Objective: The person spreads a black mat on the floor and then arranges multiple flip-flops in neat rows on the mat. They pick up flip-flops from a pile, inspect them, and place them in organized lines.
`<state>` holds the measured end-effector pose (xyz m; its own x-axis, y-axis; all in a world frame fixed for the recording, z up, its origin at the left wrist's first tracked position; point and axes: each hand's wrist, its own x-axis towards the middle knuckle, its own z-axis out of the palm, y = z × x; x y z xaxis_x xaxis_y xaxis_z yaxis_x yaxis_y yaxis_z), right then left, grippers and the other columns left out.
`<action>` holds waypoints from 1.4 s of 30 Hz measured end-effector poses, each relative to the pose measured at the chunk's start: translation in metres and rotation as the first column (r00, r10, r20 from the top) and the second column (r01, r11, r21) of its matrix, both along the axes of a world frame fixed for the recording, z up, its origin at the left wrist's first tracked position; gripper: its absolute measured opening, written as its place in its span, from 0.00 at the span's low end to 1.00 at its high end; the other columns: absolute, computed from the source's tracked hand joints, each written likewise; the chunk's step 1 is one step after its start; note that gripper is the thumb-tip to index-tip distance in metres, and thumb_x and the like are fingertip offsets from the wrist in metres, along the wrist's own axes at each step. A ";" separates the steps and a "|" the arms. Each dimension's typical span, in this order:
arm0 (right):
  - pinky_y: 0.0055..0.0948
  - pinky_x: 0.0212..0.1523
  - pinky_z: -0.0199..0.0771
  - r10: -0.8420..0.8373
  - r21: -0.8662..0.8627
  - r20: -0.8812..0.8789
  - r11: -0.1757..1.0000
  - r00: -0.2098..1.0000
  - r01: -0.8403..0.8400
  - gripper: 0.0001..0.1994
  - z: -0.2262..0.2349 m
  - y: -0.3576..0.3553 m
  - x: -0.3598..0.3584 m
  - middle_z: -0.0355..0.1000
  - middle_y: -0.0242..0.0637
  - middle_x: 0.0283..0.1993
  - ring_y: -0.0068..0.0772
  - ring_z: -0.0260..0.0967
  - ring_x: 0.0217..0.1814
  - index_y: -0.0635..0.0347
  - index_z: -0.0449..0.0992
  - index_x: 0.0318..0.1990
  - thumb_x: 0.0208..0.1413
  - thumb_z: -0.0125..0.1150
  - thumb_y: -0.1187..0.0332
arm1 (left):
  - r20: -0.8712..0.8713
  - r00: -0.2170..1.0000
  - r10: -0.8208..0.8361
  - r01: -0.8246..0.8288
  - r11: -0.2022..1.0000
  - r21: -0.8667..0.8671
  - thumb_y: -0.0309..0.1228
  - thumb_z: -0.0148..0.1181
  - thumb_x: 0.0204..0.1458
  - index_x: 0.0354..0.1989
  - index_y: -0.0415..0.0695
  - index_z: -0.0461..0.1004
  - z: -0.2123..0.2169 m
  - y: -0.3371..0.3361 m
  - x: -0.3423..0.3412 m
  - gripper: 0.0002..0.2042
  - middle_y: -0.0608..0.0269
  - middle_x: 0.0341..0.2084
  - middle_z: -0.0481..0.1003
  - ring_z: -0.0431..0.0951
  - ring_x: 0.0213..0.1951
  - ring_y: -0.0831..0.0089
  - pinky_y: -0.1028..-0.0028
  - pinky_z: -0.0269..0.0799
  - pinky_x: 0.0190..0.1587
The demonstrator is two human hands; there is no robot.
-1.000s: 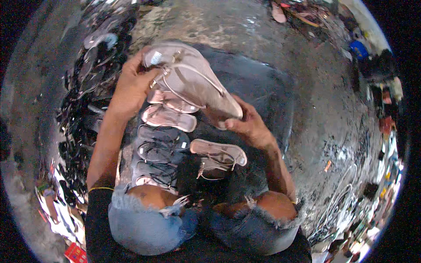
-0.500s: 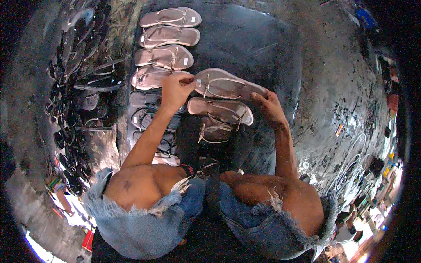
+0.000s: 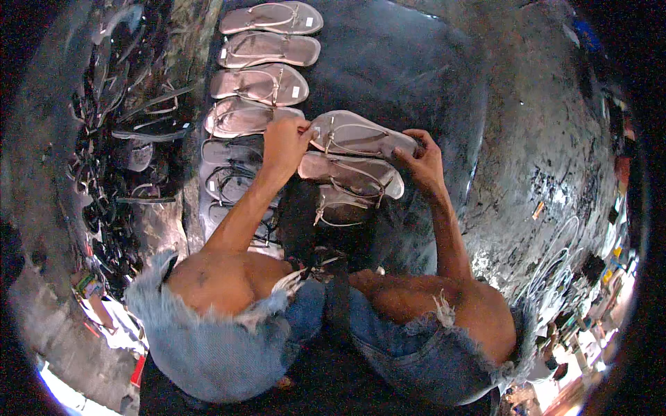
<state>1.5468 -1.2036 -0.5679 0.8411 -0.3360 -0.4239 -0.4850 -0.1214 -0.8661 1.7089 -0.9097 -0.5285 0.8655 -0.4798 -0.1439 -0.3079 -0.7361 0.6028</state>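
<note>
A pinkish-metallic thong sandal (image 3: 364, 134) with thin straps is held level between my two hands, sole surface up. My left hand (image 3: 284, 147) pinches its left end beside a small white label. At the right end, my right hand (image 3: 424, 161) grips the edge, thumb on the near side and fingers on the far side. Just below lies a matching sandal (image 3: 347, 172), partly covered by the held one. Nearer my legs is another sandal (image 3: 340, 206), half in shadow. Left of these, a column of pinkish sandals (image 3: 260, 84) runs away from me, the closest partly behind my left hand.
Black-strapped sandals (image 3: 232, 184) continue the column toward my left knee. A heap of dark sandals and straps (image 3: 104, 139) lies farther left. The dark mat (image 3: 395, 62) spreads beyond my hands, with worn grey floor (image 3: 527, 125) and loose pale cords (image 3: 555, 260) on the right.
My right fingers have shifted on the sandal's right end, with the index finger now raised along the far edge. The sandal stays between both hands, and the view has shifted slightly.
</note>
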 end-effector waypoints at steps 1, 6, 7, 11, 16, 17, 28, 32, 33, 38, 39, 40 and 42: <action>0.29 0.51 0.82 0.017 -0.064 -0.006 0.998 1.000 -0.017 0.23 0.004 0.001 -0.001 0.80 0.43 0.51 0.31 0.80 0.49 0.62 0.72 0.60 0.57 0.71 0.75 | 0.045 0.998 -0.051 0.048 0.997 0.066 0.33 0.68 0.53 0.34 0.41 0.85 -0.007 -0.003 -0.003 0.08 0.47 0.27 0.82 0.84 0.31 0.49 0.57 0.79 0.37; 0.38 0.61 0.72 -0.032 -0.187 -0.108 0.982 0.994 0.012 0.25 0.038 0.027 0.007 0.75 0.42 0.58 0.37 0.72 0.61 0.58 0.78 0.57 0.54 0.78 0.63 | 0.099 0.988 0.115 -0.116 0.993 0.008 0.30 0.72 0.47 0.40 0.43 0.79 -0.022 0.010 0.000 0.13 0.53 0.29 0.80 0.81 0.37 0.47 0.52 0.76 0.42; 0.42 0.65 0.68 0.057 -0.566 -0.099 0.818 0.993 -0.103 0.28 0.043 0.028 0.003 0.72 0.43 0.62 0.42 0.67 0.65 0.56 0.78 0.58 0.51 0.80 0.59 | 0.185 0.976 0.116 -0.103 0.992 -0.077 0.28 0.74 0.45 0.39 0.45 0.78 -0.020 0.012 0.004 0.14 0.55 0.28 0.79 0.81 0.36 0.47 0.52 0.75 0.40; 0.51 0.69 0.59 -0.047 -0.794 0.262 0.557 0.964 0.243 0.35 0.027 0.032 -0.008 0.67 0.46 0.67 0.53 0.60 0.70 0.52 0.76 0.63 0.45 0.81 0.55 | -0.179 0.976 0.124 -0.130 0.991 -0.024 0.29 0.81 0.37 0.41 0.45 0.73 -0.020 0.006 0.023 0.23 0.56 0.33 0.76 0.79 0.38 0.53 0.57 0.73 0.41; 0.45 0.64 0.67 0.223 -0.682 0.144 0.728 0.964 -0.067 0.39 0.024 0.050 -0.002 0.74 0.46 0.59 0.50 0.68 0.62 0.58 0.65 0.72 0.54 0.77 0.65 | -0.186 0.979 0.081 -0.091 0.995 -0.043 0.33 0.81 0.40 0.53 0.48 0.75 -0.016 0.025 0.026 0.29 0.58 0.37 0.77 0.80 0.35 0.62 0.63 0.77 0.40; 0.44 0.64 0.68 0.173 -0.628 0.123 0.776 0.977 -0.058 0.40 0.039 0.052 -0.007 0.75 0.45 0.59 0.48 0.68 0.62 0.58 0.62 0.74 0.55 0.76 0.65 | -0.301 0.942 0.150 -0.147 0.989 0.030 0.32 0.81 0.42 0.54 0.48 0.75 -0.011 0.019 0.027 0.29 0.59 0.38 0.77 0.80 0.35 0.64 0.65 0.77 0.41; 0.52 0.73 0.58 0.006 -0.974 -0.181 0.134 0.983 -0.180 0.25 0.014 -0.065 0.047 0.65 0.43 0.73 0.50 0.60 0.74 0.54 0.68 0.72 0.73 0.50 0.56 | -0.113 0.990 0.089 -0.087 0.996 0.017 0.31 0.69 0.50 0.40 0.48 0.80 -0.003 0.020 0.012 0.09 0.57 0.37 0.77 0.80 0.42 0.55 0.59 0.76 0.43; 0.50 0.75 0.56 0.093 -0.957 -0.153 0.235 0.984 -0.171 0.23 -0.005 -0.052 0.017 0.62 0.40 0.76 0.51 0.56 0.77 0.54 0.71 0.69 0.72 0.51 0.54 | -0.078 0.993 0.087 -0.097 0.985 -0.143 0.31 0.69 0.52 0.46 0.47 0.82 0.011 0.060 0.011 0.12 0.56 0.41 0.81 0.83 0.45 0.57 0.62 0.79 0.46; 0.51 0.75 0.56 0.095 -0.929 -0.189 0.305 0.977 -0.210 0.24 0.007 -0.049 -0.008 0.62 0.43 0.75 0.53 0.56 0.77 0.56 0.71 0.68 0.72 0.52 0.54 | -0.114 0.988 0.105 -0.127 0.970 -0.207 0.31 0.69 0.53 0.47 0.46 0.82 0.039 0.069 0.025 0.13 0.55 0.42 0.81 0.83 0.45 0.58 0.63 0.80 0.45; 0.56 0.75 0.53 -0.056 -0.731 0.508 0.501 0.860 0.464 0.29 0.071 0.020 0.033 0.61 0.53 0.73 0.56 0.56 0.76 0.62 0.63 0.71 0.69 0.59 0.58 | 0.490 0.832 0.261 -0.316 0.948 0.031 0.23 0.63 0.53 0.54 0.44 0.79 0.093 0.192 0.127 0.18 0.52 0.51 0.80 0.79 0.54 0.51 0.58 0.73 0.60; 0.55 0.76 0.52 0.041 -0.760 0.467 0.528 0.883 0.378 0.29 0.056 0.034 0.051 0.61 0.53 0.73 0.56 0.56 0.76 0.62 0.62 0.72 0.69 0.59 0.59 | 0.628 0.770 0.110 -0.274 0.947 0.170 0.20 0.59 0.51 0.57 0.47 0.77 0.093 0.212 0.154 0.22 0.53 0.53 0.79 0.77 0.56 0.50 0.57 0.72 0.62; 0.55 0.76 0.51 0.138 -0.791 0.414 0.544 0.900 0.281 0.30 0.027 0.053 0.060 0.61 0.52 0.73 0.55 0.56 0.76 0.62 0.61 0.73 0.69 0.59 0.59 | 0.584 0.812 0.005 -0.224 0.926 0.303 0.20 0.58 0.50 0.57 0.48 0.77 0.095 0.231 0.184 0.23 0.53 0.54 0.78 0.77 0.56 0.50 0.56 0.72 0.62; 0.55 0.76 0.50 0.191 -0.768 0.417 0.597 0.889 0.232 0.31 -0.003 0.059 0.063 0.60 0.52 0.74 0.56 0.55 0.76 0.62 0.58 0.74 0.69 0.59 0.61 | 0.420 0.898 -0.128 -0.109 0.862 0.496 0.19 0.57 0.49 0.58 0.49 0.77 0.095 0.237 0.218 0.24 0.52 0.55 0.78 0.76 0.57 0.49 0.56 0.71 0.62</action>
<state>1.6100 -1.1441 -0.5712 0.8373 -0.3702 0.4024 -0.1165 -0.8399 -0.5301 1.9265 -0.6725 -0.4340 0.8912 -0.4534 0.0166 -0.4526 -0.8910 -0.0361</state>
